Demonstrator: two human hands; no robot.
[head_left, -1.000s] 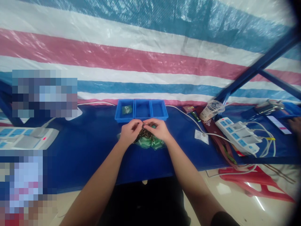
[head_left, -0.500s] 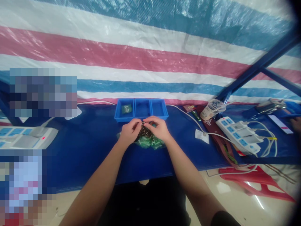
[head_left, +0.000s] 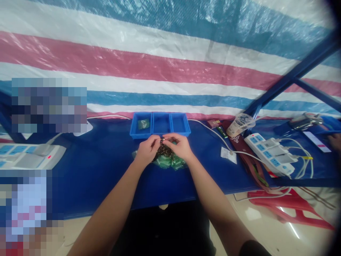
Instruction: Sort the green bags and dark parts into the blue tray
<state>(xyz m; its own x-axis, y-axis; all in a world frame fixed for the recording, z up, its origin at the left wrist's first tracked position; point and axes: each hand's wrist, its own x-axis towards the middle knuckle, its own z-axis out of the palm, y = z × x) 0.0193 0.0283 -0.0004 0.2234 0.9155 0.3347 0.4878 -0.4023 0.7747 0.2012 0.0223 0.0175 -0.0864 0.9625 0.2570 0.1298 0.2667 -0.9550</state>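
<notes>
My left hand [head_left: 147,148] and my right hand [head_left: 179,145] meet over a pile of small brassy-brown metal parts [head_left: 164,150], thumbs and fingers pinched together. Between their fingertips is something tiny and shiny, too small to name. The pile lies on crumpled green plastic bags [head_left: 166,162] on the blue table [head_left: 106,177]. Just beyond my hands stands a blue three-compartment tray [head_left: 141,135]. A small green packet [head_left: 144,124] with pale marks lies in its left compartment; nothing shows in the other two.
White power strips stand at left [head_left: 57,156] and right [head_left: 269,153], with cables running across the table. A clear plastic cup [head_left: 239,125] sits on a brown bag [head_left: 239,147]. A phone [head_left: 317,141] and another person's hand [head_left: 335,141] are far right. A red stool [head_left: 290,206] is below.
My hands stay pinched together over the pile, with only slight finger movement. A small bright glint now shows at the fingertips. The tray and its packet have not moved.
</notes>
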